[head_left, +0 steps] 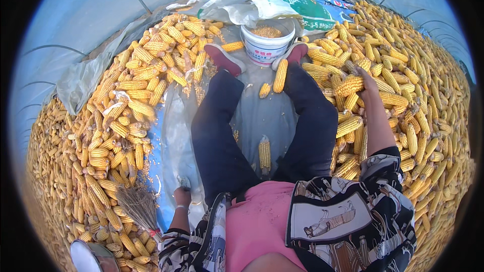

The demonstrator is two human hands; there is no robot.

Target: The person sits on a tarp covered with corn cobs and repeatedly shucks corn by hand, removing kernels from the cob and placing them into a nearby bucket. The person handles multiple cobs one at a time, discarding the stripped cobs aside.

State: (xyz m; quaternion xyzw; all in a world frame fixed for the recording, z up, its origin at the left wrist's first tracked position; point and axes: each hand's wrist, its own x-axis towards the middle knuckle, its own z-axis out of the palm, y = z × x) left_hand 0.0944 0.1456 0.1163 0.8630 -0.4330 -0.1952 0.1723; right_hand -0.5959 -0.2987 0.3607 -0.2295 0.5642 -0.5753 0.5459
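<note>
At the right-hand pile, my right hand (370, 84) is closed round a yellow corn cob (349, 86). My left hand (182, 197) rests low beside my left thigh, above the plastic sheet. Its fingers are curled round a small, pale thing (185, 182) that I cannot make out. Between my feet stands a white bucket (262, 53) with loose corn kernels (266, 31) in it. One corn cob (280, 75) leans by my right shoe, with a short piece of cob (264, 90) beside it. Another cob (264, 153) lies between my thighs.
Corn cobs are heaped in a left pile (101, 146) and a larger right pile (433, 121). A twig broom (137, 206) and a metal container (91, 257) sit at lower left. Behind the bucket lies a green and white sack (282, 7). Loose kernels dot the sheet (174, 136).
</note>
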